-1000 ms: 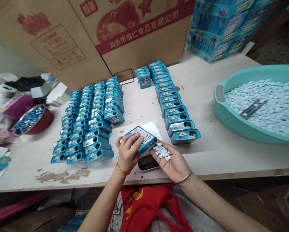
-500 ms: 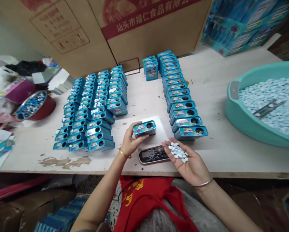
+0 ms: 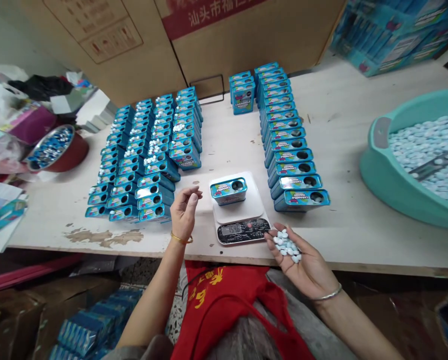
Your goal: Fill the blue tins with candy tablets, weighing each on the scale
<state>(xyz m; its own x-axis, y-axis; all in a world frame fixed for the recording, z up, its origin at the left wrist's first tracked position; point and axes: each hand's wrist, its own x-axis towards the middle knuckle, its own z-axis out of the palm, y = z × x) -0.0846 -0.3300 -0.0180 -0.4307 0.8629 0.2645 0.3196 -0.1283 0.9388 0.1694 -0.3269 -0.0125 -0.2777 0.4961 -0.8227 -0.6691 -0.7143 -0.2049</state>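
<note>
A blue candy tin (image 3: 228,189) stands upright on the white plate of a kitchen scale (image 3: 241,231); the round hole in its lid faces up. My left hand (image 3: 185,207) is just left of the scale, apart from the tin, with nothing in it and the fingers loosely bent. Palm up, my right hand (image 3: 301,257) cups a small heap of pale blue-white candies (image 3: 286,245) by the scale's lower right corner. The scale's display is lit, though its digits are hard to read.
Rows of blue tins (image 3: 158,145) fill the left, some with candies on their lids. Another row of tins (image 3: 284,130) runs back on the right. A turquoise tub (image 3: 381,185) of candies with a metal tool stands far right. Behind is a large cardboard box (image 3: 246,45).
My left hand has let go of the tin and drawn back to the left, leaving it on the scale. My right hand, still cupping candies, has shifted slightly right and down.
</note>
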